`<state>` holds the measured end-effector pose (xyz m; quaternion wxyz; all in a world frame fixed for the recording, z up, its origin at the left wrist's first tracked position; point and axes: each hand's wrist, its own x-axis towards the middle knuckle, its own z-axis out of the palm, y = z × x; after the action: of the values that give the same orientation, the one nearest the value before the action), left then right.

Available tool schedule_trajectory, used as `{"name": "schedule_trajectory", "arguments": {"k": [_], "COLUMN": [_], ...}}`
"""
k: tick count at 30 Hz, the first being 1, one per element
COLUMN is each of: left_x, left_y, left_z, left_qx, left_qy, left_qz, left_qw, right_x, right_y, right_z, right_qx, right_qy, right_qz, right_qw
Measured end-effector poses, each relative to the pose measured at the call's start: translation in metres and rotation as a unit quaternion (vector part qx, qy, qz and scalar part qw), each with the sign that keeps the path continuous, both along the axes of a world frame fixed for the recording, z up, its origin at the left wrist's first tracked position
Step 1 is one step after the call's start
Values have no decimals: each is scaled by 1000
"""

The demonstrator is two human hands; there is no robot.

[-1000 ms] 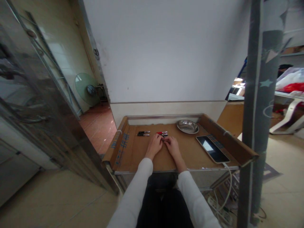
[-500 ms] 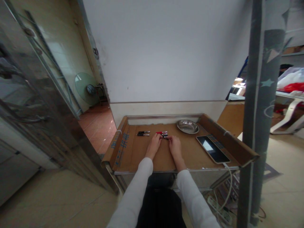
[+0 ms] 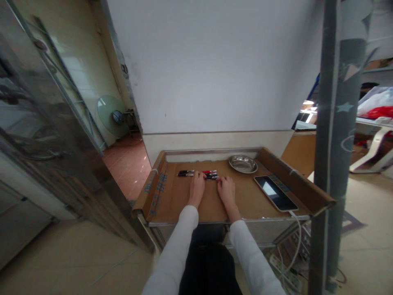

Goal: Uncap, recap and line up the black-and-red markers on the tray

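Observation:
Both my hands rest on the cardboard-lined tray table (image 3: 172, 196). My left hand (image 3: 196, 186) lies flat with its fingers stretched out, the tips between two black markers (image 3: 186, 173) and a small group of red markers (image 3: 210, 175). My right hand (image 3: 226, 188) also lies flat, its fingertips just at the near right end of the red markers. Neither hand holds anything that I can see. White sleeves cover both arms.
A steel bowl (image 3: 243, 164) stands at the back right of the tray. A dark tablet (image 3: 275, 192) with a white cable lies along the right side. A grey post (image 3: 334, 123) stands close on the right, a metal door frame (image 3: 61, 123) on the left.
My hands were pressed together on a marker near the red group. They have moved apart and now lie flat, and the marker lies with the red ones.

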<state>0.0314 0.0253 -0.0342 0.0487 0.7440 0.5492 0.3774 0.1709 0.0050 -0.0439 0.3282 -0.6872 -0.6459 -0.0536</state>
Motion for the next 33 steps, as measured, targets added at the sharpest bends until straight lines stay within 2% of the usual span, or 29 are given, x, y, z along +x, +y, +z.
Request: {"name": "schedule_trajectory", "arguments": {"k": [6, 9, 14, 19, 21, 25, 29, 33], "left_x": [-17, -31, -53, -59, -59, -58, -58, -57], "left_y": [-3, -5, -13, -18, -19, -20, -21, -20], "left_z": [5, 5, 6, 1, -1, 0, 2, 2], "left_qx": [11, -6, -6, -3, -7, -22, -31, -31], "left_qy": [42, 68, 96, 116, 116, 118, 111, 76], "left_qz": [163, 200, 182, 203, 216, 210, 185, 151], "left_qw": [986, 977, 979, 972, 969, 970, 976, 985], "right_x": [1, 1, -2, -7, -8, -11, -14, -14], "right_y": [0, -1, -3, -7, -6, 4, 14, 13], "right_z": [-3, -1, 3, 3, 2, 2, 7, 10], "right_qx": [11, 3, 3, -3, -17, -31, -1, 54], "right_qy": [-2, 3, 37, 43, 23, 1, 1, 118], "right_qz": [-2, -1, 27, 166, 196, 193, 173, 185], "right_qw": [1000, 1000, 999, 985, 980, 981, 985, 974]}}
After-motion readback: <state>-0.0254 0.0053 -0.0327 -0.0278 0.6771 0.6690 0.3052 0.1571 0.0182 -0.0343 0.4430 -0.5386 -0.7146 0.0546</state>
